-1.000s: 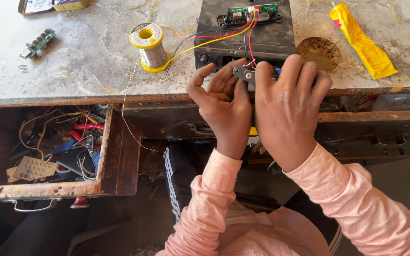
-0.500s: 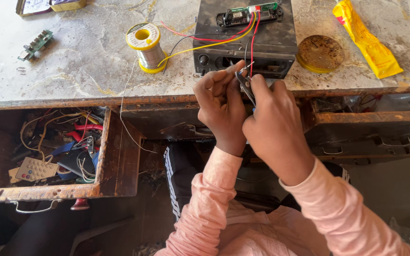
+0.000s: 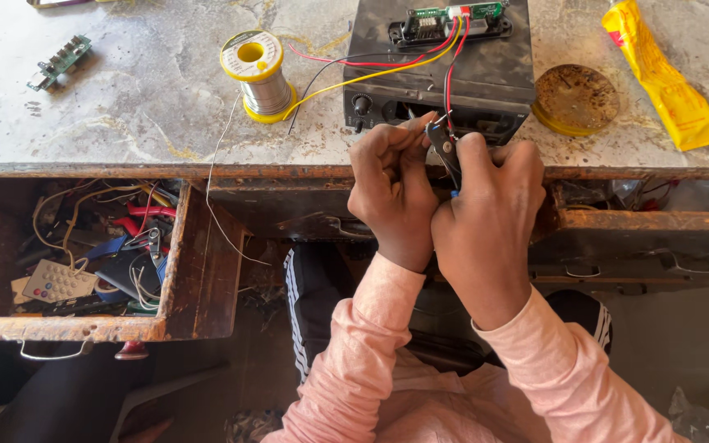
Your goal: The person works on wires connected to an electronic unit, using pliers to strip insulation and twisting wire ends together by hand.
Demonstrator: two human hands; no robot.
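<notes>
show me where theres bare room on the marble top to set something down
Bare patches: between the small green circuit board and the yellow solder spool, and along the front edge below them. A narrower gap lies between the round rusty tin lid and the yellow plastic packet. It is crowded around the black metal box, and the open wooden drawer is packed.

Probably an electronics repair workshop: solder spool point(image 3: 256, 74), circuit board point(image 3: 60, 61), wire-cluttered drawer point(image 3: 92, 254).

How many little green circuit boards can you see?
2: one green circuit board lies far left on the tabletop; another green board sits atop the black box. The drawer may hide more.
</notes>
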